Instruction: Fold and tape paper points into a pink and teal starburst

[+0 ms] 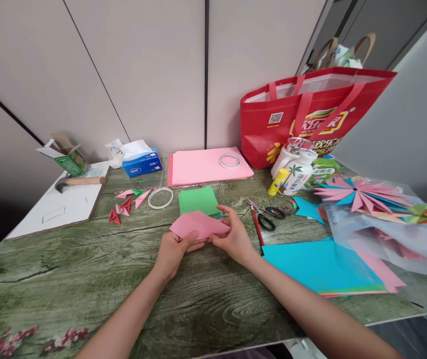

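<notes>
A pink sheet of paper (199, 224), partly folded, is held up between both hands over the middle of the table. My left hand (174, 249) grips its lower left edge, the thumb on top. My right hand (234, 237) pinches its right side, with the index finger raised along the far corner. Just behind the paper lies a stack of green paper squares (198, 199). Small folded paper pieces (125, 205) in pink, red and green sit to the left, beside a roll of tape (160, 198).
Scissors (267, 219) and a red pencil (257, 227) lie right of my hands, near blue paper sheets (321, 264). Behind stand a glue stick (278, 182), a white jar (299, 172), a red bag (266, 124), pink sheets (198, 167) and a tissue pack (142, 163). A hammer (82, 181) lies left.
</notes>
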{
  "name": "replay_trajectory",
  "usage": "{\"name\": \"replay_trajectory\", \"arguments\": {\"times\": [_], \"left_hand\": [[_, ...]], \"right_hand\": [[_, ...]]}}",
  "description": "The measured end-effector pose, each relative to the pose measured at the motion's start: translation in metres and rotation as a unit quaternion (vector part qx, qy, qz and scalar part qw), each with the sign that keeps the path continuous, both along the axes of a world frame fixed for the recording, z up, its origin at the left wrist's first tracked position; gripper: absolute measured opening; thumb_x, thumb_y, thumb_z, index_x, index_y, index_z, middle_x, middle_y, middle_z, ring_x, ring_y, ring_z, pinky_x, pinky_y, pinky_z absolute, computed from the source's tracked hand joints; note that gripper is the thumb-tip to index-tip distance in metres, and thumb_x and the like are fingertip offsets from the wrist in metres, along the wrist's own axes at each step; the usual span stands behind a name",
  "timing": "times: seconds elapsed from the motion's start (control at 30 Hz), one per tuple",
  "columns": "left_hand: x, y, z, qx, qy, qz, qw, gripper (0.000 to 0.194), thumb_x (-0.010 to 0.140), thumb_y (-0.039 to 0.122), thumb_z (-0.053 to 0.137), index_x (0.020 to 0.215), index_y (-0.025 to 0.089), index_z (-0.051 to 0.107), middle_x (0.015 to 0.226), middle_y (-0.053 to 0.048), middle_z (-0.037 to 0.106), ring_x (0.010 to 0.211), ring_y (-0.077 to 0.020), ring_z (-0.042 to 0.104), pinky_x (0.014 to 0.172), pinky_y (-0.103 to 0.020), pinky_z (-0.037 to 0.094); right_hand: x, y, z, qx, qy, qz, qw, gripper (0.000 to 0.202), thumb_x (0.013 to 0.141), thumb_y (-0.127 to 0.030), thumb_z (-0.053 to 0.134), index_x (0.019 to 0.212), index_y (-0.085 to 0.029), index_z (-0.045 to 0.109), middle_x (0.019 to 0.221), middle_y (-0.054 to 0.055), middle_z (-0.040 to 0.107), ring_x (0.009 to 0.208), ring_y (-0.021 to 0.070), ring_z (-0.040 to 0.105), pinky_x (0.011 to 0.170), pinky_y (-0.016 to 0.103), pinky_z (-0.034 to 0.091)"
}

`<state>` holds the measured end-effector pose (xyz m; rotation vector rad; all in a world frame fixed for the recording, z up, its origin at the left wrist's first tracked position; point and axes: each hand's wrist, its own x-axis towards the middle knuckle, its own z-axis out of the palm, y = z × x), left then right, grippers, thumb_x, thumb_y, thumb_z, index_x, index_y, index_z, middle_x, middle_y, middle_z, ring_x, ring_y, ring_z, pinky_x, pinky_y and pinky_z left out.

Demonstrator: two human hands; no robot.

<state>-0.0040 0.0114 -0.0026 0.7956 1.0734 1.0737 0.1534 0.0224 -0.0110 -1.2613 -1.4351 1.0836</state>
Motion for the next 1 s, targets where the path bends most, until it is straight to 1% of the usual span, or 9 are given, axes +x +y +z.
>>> {"name": "replay_trajectory", "arguments": {"times": [0.07, 0.2, 0.37, 0.47, 0.57, 0.63, 0.77, 0.9, 1.0], "left_hand": [[-0.0007, 0.0007, 0.0006, 0.003, -0.005, -0.001, 1.0, 0.033, 0.06, 0.025, 0.071, 0.087, 0.008, 0.064, 0.083, -0.01, 0.071, 0.076, -0.0234, 0.066, 0.076, -0.037, 0.053], [-0.0018, 0.0023, 0.0008, -0.002, 0.0, 0.003, 1.0, 0.032, 0.061, 0.025, 0.071, 0.087, 0.007, 0.064, 0.081, -0.01, 0.071, 0.073, -0.0231, 0.066, 0.075, -0.036, 0.054], [-0.0029, 0.004, -0.0002, 0.004, 0.04, 0.028, 0.999, 0.033, 0.059, 0.025, 0.072, 0.084, 0.007, 0.064, 0.079, -0.01, 0.071, 0.07, -0.023, 0.067, 0.071, -0.034, 0.055], [-0.0023, 0.0032, -0.0001, -0.003, 0.073, 0.028, 0.997, 0.029, 0.056, 0.025, 0.073, 0.076, 0.007, 0.065, 0.07, -0.009, 0.071, 0.063, -0.0229, 0.067, 0.068, -0.034, 0.056], [-0.0013, 0.0014, 0.0006, 0.002, 0.086, 0.011, 0.996, 0.026, 0.056, 0.025, 0.072, 0.075, 0.008, 0.065, 0.068, -0.007, 0.071, 0.061, -0.022, 0.067, 0.065, -0.033, 0.056], [-0.001, 0.0007, 0.0014, 0.021, 0.096, 0.001, 0.995, 0.026, 0.056, 0.024, 0.072, 0.076, 0.008, 0.065, 0.071, -0.007, 0.072, 0.063, -0.0214, 0.067, 0.066, -0.032, 0.055], [-0.0003, 0.0006, 0.0038, 0.046, 0.113, -0.006, 0.993, 0.029, 0.054, 0.019, 0.073, 0.079, 0.008, 0.063, 0.073, -0.008, 0.071, 0.064, -0.0209, 0.066, 0.068, -0.032, 0.054], [0.0011, 0.0006, 0.0037, 0.04, 0.08, 0.016, 0.996, 0.033, 0.056, 0.017, 0.069, 0.085, 0.009, 0.057, 0.071, -0.007, 0.071, 0.063, -0.0209, 0.066, 0.069, -0.035, 0.054], [0.0016, 0.0005, 0.0025, 0.038, 0.05, 0.019, 0.998, 0.039, 0.061, 0.016, 0.064, 0.098, 0.01, 0.051, 0.07, -0.005, 0.07, 0.066, -0.0214, 0.066, 0.071, -0.039, 0.053]], "right_hand": [[0.0013, 0.0018, -0.0015, -0.021, 0.043, 0.023, 0.999, 0.068, 0.057, -0.014, 0.062, 0.118, -0.021, 0.031, 0.075, 0.0, 0.056, 0.063, 0.0153, 0.057, 0.059, 0.028, 0.048], [0.0034, 0.0052, -0.0041, -0.057, 0.123, 0.071, 0.988, 0.067, 0.056, -0.013, 0.062, 0.116, -0.022, 0.031, 0.078, 0.0, 0.058, 0.065, 0.0155, 0.06, 0.061, 0.028, 0.05], [0.0064, 0.0083, -0.003, -0.073, 0.152, 0.114, 0.979, 0.064, 0.055, -0.013, 0.065, 0.112, -0.02, 0.036, 0.087, 0.002, 0.057, 0.071, 0.0152, 0.06, 0.065, 0.028, 0.05], [0.0075, 0.0082, -0.0009, -0.055, 0.1, 0.104, 0.988, 0.061, 0.053, -0.018, 0.07, 0.107, -0.018, 0.042, 0.085, 0.002, 0.058, 0.072, 0.0152, 0.058, 0.063, 0.026, 0.048], [0.0064, 0.0072, -0.0008, -0.068, 0.069, 0.081, 0.992, 0.054, 0.053, -0.019, 0.07, 0.102, -0.016, 0.047, 0.078, 0.0, 0.059, 0.062, 0.0137, 0.056, 0.056, 0.025, 0.048], [0.005, 0.0064, -0.0012, -0.087, 0.088, 0.08, 0.989, 0.05, 0.055, -0.019, 0.068, 0.099, -0.016, 0.047, 0.074, 0.0, 0.059, 0.056, 0.0127, 0.055, 0.054, 0.026, 0.048], [0.003, 0.0053, 0.0004, -0.096, 0.118, 0.078, 0.985, 0.044, 0.054, -0.018, 0.068, 0.094, -0.016, 0.049, 0.073, -0.001, 0.058, 0.055, 0.0122, 0.054, 0.053, 0.026, 0.05], [0.0022, 0.005, 0.0038, -0.11, 0.144, 0.089, 0.979, 0.043, 0.053, -0.02, 0.069, 0.092, -0.016, 0.051, 0.072, -0.002, 0.058, 0.053, 0.0112, 0.054, 0.051, 0.025, 0.051], [0.0021, 0.0051, 0.0048, -0.111, 0.168, 0.088, 0.976, 0.041, 0.052, -0.019, 0.069, 0.09, -0.016, 0.053, 0.075, -0.002, 0.057, 0.056, 0.011, 0.053, 0.051, 0.025, 0.051]]}}
